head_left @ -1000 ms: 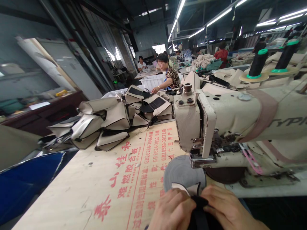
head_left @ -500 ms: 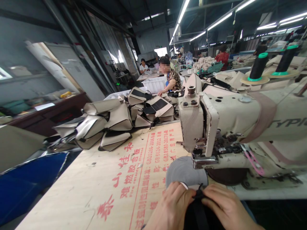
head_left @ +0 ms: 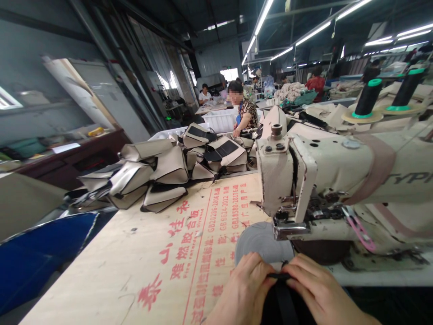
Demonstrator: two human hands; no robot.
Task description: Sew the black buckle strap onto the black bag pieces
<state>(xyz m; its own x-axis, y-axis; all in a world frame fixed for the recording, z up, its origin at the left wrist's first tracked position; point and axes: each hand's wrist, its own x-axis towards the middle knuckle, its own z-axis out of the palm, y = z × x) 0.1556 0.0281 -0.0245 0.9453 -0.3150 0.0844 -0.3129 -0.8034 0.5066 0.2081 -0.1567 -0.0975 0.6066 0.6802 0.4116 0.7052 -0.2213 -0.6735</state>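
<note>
At the lower edge of the head view, my left hand (head_left: 244, 285) and my right hand (head_left: 313, 285) pinch the top edge of a black fabric piece (head_left: 283, 303) from either side. A darker strip runs down its middle, and its lower part is cut off by the frame. My fingertips nearly meet at its edge. Just beyond my hands lies a round grey disc (head_left: 260, 243), partly covered by them. The head of a sewing machine (head_left: 282, 180) stands above and to the right, apart from the fabric.
A plywood tabletop (head_left: 142, 253) with red print spreads to the left. Beige and black bag pieces (head_left: 169, 167) are heaped along its far edge, where a co-worker (head_left: 246, 113) sits. Black thread cones (head_left: 367, 99) stand behind the machine. A blue sheet (head_left: 43, 257) hangs at left.
The black edge between my fingertips is now straighter and flatter than before. My hands stay in nearly the same place. The view has shifted slightly, and the co-worker's arm has moved.
</note>
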